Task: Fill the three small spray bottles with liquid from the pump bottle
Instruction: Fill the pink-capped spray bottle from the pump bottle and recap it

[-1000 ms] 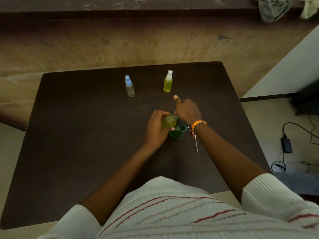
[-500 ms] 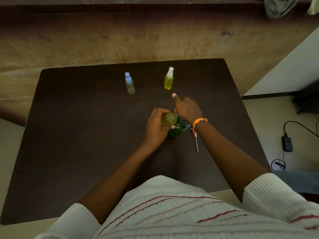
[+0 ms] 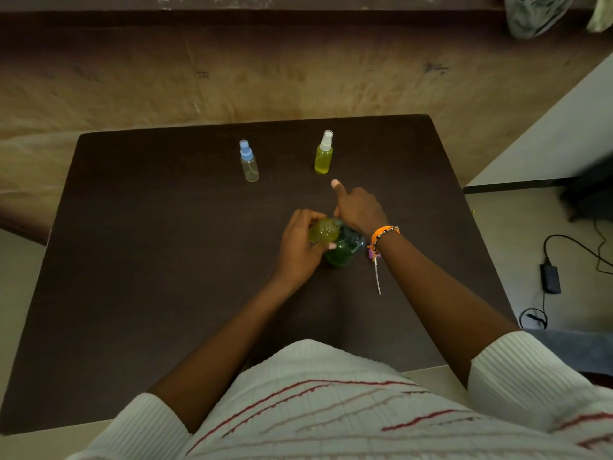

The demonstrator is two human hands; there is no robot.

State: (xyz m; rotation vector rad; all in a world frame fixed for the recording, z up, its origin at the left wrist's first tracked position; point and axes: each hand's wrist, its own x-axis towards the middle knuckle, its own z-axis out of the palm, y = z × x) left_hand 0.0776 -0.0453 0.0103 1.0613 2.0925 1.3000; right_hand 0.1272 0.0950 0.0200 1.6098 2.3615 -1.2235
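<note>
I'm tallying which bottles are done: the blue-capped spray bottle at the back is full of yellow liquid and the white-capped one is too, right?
Not quite. In the head view the blue-capped spray bottle looks clear and empty; only the white-capped one holds yellow liquid. Both stand at the back.

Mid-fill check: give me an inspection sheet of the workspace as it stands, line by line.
Surface: dark table, square, no spill visible.
Job's things: green pump bottle upright at centre; small bottle with yellow liquid held against its top; blue-capped bottle looks empty; white-capped bottle holds yellow liquid.
Clutter: spray cap with tube lying right of the pump bottle.
Hands: left hand grips the small bottle; right hand over the pump, index finger raised.
Cables: charger and cords on the floor, right.
Surroundings: cloth on the far ledge.
</note>
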